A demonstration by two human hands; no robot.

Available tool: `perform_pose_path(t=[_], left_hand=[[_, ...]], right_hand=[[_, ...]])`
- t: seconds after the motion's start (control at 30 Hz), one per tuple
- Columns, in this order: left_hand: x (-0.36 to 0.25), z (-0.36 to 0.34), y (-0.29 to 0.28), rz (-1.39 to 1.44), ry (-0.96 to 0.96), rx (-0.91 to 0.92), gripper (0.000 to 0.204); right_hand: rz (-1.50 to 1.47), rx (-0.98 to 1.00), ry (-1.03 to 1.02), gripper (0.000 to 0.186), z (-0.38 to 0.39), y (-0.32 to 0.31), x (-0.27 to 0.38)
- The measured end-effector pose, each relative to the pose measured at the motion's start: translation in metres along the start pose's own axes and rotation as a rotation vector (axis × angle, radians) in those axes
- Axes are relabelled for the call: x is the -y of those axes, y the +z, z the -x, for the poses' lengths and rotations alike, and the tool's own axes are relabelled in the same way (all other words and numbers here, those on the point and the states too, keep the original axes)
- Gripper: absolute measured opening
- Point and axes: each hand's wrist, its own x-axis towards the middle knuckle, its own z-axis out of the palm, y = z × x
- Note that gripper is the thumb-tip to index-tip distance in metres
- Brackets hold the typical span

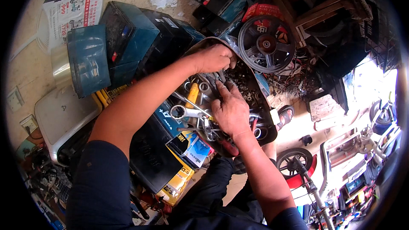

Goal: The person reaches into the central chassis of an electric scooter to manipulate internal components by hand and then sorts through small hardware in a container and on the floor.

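A metal tool box (265,88) stands before me, full of loose tools and small hardware. My left hand (216,58) reaches over its far side with the fingers curled; what they hold, if anything, is hidden. Nearer to me, my right hand (232,110) rests on the contents, its fingers apart and pointing into the small parts. Left of that hand lie a large ring wrench (179,111) and a screwdriver with a yellow handle (193,94). Nuts and other small metal pieces (243,79) cover the far right part. A red handle (230,148) shows at the near end.
A black spoked wheel (266,44) leans just beyond the box. Teal and black battery cases (128,34) stand at the far left, with a silver case (64,117) nearer. A black box (155,157) is beside my legs. Another wheel (294,162) sits at right, near a sandalled foot (285,116).
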Motion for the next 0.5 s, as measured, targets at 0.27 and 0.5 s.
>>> perform_pose_path(t=[0.27, 0.5], left_hand=[[-0.034, -0.009, 0.026, -0.417, 0.059, 0.113, 0.031], [-0.017, -0.016, 0.024, -0.315, 0.031, 0.130, 0.033]], right_hand=[[-0.010, 0.094, 0.060, 0.057, -0.003, -0.009, 0.003], [0.023, 0.060, 0.039, 0.056, -0.001, -0.006, 0.004]])
